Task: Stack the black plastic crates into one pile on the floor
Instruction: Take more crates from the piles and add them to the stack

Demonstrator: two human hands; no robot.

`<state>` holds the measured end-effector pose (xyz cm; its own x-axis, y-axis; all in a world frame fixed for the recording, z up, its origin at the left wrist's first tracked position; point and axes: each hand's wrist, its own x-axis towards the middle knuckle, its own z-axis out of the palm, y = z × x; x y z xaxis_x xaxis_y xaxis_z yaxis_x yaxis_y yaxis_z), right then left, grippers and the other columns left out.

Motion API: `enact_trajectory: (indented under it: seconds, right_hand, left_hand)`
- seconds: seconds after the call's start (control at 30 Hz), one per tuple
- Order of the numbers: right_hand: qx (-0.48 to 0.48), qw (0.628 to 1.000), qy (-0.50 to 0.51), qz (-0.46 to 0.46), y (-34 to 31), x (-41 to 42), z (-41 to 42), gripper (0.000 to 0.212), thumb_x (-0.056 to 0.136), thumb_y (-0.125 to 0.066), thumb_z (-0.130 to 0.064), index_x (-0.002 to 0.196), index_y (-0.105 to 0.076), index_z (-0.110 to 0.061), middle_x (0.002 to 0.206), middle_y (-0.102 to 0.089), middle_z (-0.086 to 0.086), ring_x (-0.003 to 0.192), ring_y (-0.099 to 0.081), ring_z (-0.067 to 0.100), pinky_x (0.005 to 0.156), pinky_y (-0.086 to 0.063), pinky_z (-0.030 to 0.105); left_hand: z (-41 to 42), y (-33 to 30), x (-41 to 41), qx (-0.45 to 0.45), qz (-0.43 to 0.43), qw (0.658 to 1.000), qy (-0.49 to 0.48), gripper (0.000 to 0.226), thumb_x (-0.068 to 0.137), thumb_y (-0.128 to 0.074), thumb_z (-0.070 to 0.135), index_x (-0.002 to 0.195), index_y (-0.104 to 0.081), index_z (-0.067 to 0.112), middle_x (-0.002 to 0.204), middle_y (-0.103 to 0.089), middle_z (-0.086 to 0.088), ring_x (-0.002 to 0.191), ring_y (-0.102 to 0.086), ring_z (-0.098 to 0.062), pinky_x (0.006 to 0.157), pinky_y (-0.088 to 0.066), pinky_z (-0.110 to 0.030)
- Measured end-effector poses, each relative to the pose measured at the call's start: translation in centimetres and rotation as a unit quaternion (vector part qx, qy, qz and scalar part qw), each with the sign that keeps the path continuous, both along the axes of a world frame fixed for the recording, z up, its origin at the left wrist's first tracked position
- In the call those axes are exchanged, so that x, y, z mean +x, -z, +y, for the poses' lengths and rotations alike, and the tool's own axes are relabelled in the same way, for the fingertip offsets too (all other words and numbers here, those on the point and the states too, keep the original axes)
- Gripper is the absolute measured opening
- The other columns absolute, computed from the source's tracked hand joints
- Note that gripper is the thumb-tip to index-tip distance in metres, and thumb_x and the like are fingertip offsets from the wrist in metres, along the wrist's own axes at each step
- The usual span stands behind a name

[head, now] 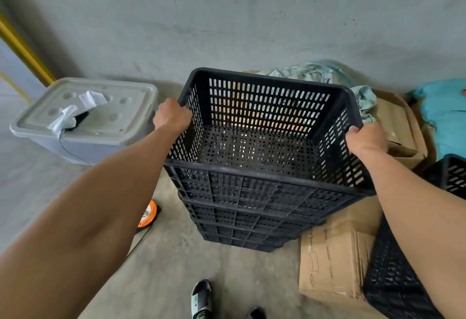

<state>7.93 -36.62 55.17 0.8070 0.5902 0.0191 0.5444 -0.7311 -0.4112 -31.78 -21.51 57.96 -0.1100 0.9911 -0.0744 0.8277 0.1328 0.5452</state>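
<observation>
A pile of several nested black slotted crates (247, 220) stands on the concrete floor in the middle. The top crate (267, 117) sits in the pile, empty, tilted slightly. My left hand (172, 117) grips its left rim near the far corner. My right hand (365, 138) grips its right rim. Another black crate (454, 175) shows at the right edge, partly cut off. A further black crate (393, 281) lies low at the bottom right under my right forearm.
A grey lidded plastic bin (83, 119) stands left against the wall, with a tag and cable on its lid. Cardboard boxes (332, 263) lie right of the pile, crumpled cloth (317, 71) behind it, an orange reel (148, 214) on the floor left. My foot (201, 298) is below.
</observation>
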Motion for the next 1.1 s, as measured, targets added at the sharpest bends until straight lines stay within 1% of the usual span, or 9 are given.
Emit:
enact_trajectory:
  seconds: [0.1, 0.23, 0.4, 0.7, 0.77, 0.87, 0.9, 1.0, 1.1]
  right_hand:
    - [0.009, 1.0, 0.0, 0.007, -0.2, 0.0, 0.2, 0.039, 0.097, -0.048, -0.029, 0.115, -0.062, 0.002, 0.115, -0.063, 0.026, 0.107, -0.059, 0.043, 0.087, -0.047, 0.043]
    - [0.0, 1.0, -0.012, 0.023, -0.2, 0.1, 0.1, 0.041, 0.098, -0.046, -0.03, 0.123, -0.056, 0.002, 0.123, -0.06, 0.026, 0.113, -0.055, 0.044, 0.092, -0.045, 0.046]
    - [-0.01, 0.999, -0.051, 0.017, -0.4, 0.1, -0.3, 0.042, 0.101, -0.041, -0.027, 0.128, -0.048, 0.004, 0.126, -0.056, 0.028, 0.117, -0.053, 0.045, 0.094, -0.043, 0.046]
    - [-0.025, 0.998, -0.054, 0.002, -0.3, -0.2, -0.2, 0.044, 0.102, -0.04, -0.028, 0.134, -0.044, 0.001, 0.126, -0.057, 0.025, 0.115, -0.056, 0.042, 0.095, -0.046, 0.049]
    - [-0.033, 0.998, -0.051, 0.006, -0.2, -0.4, -0.2, 0.048, 0.102, -0.039, -0.029, 0.14, -0.038, 0.001, 0.13, -0.055, 0.026, 0.118, -0.054, 0.043, 0.098, -0.045, 0.051]
    - [-0.032, 0.998, -0.049, 0.01, 0.2, -0.9, -0.4, 0.048, 0.101, -0.041, -0.026, 0.141, -0.036, 0.001, 0.13, -0.055, 0.026, 0.118, -0.053, 0.043, 0.095, -0.044, 0.048]
    - [-0.033, 0.998, -0.046, 0.006, 0.3, -1.1, -0.5, 0.048, 0.101, -0.042, -0.025, 0.141, -0.036, 0.001, 0.13, -0.055, 0.026, 0.118, -0.053, 0.042, 0.094, -0.044, 0.047]
    - [-0.035, 0.998, -0.046, 0.0, 0.3, -1.2, -0.8, 0.047, 0.1, -0.043, -0.024, 0.138, -0.037, 0.002, 0.129, -0.055, 0.025, 0.117, -0.054, 0.042, 0.093, -0.045, 0.047]
    - [-0.035, 0.998, -0.048, 0.003, 0.2, -1.1, -0.7, 0.048, 0.099, -0.045, -0.023, 0.138, -0.037, 0.004, 0.13, -0.053, 0.027, 0.116, -0.054, 0.044, 0.091, -0.045, 0.046]
  left_hand:
    - [0.2, 0.2, -0.1, 0.007, 0.012, 1.0, -0.003, 0.035, 0.091, -0.05, 0.024, 0.112, -0.063, -0.001, 0.102, -0.066, -0.02, 0.092, -0.065, -0.039, 0.083, -0.056, -0.048]
    - [0.7, 0.3, 0.1, 0.001, 0.04, 0.999, 0.011, 0.038, 0.094, -0.049, 0.026, 0.117, -0.059, -0.002, 0.099, -0.063, -0.018, 0.09, -0.064, -0.037, 0.079, -0.056, -0.046]
    - [0.7, 0.9, 0.1, -0.004, 0.069, 0.997, 0.018, 0.043, 0.098, -0.045, 0.031, 0.129, -0.049, 0.001, 0.116, -0.061, -0.021, 0.105, -0.06, -0.04, 0.092, -0.051, -0.053]
    - [0.8, 1.7, 0.2, 0.012, 0.087, 0.996, 0.003, 0.044, 0.098, -0.045, 0.036, 0.125, -0.048, 0.002, 0.115, -0.062, -0.023, 0.104, -0.061, -0.042, 0.09, -0.051, -0.053]
    - [1.0, 1.5, 0.0, 0.017, 0.097, 0.995, 0.009, 0.042, 0.097, -0.045, 0.033, 0.125, -0.049, 0.0, 0.112, -0.063, -0.023, 0.102, -0.061, -0.042, 0.087, -0.052, -0.049]
    - [1.3, 1.0, -0.4, 0.019, 0.101, 0.994, 0.025, 0.038, 0.096, -0.047, 0.025, 0.123, -0.052, -0.001, 0.097, -0.06, -0.019, 0.084, -0.058, -0.035, 0.068, -0.045, -0.04]
    - [1.3, 1.0, -0.5, 0.02, 0.102, 0.994, 0.028, 0.037, 0.096, -0.046, 0.025, 0.123, -0.053, -0.001, 0.097, -0.06, -0.019, 0.081, -0.056, -0.033, 0.066, -0.044, -0.04]
    - [1.0, 1.3, -0.7, 0.024, 0.104, 0.994, 0.026, 0.04, 0.099, -0.044, 0.029, 0.125, -0.05, -0.001, 0.11, -0.062, -0.024, 0.098, -0.06, -0.041, 0.079, -0.048, -0.047]
    - [0.9, 1.6, -1.0, 0.019, 0.098, 0.995, 0.028, 0.04, 0.1, -0.043, 0.029, 0.126, -0.049, -0.001, 0.113, -0.061, -0.024, 0.103, -0.059, -0.042, 0.083, -0.049, -0.048]
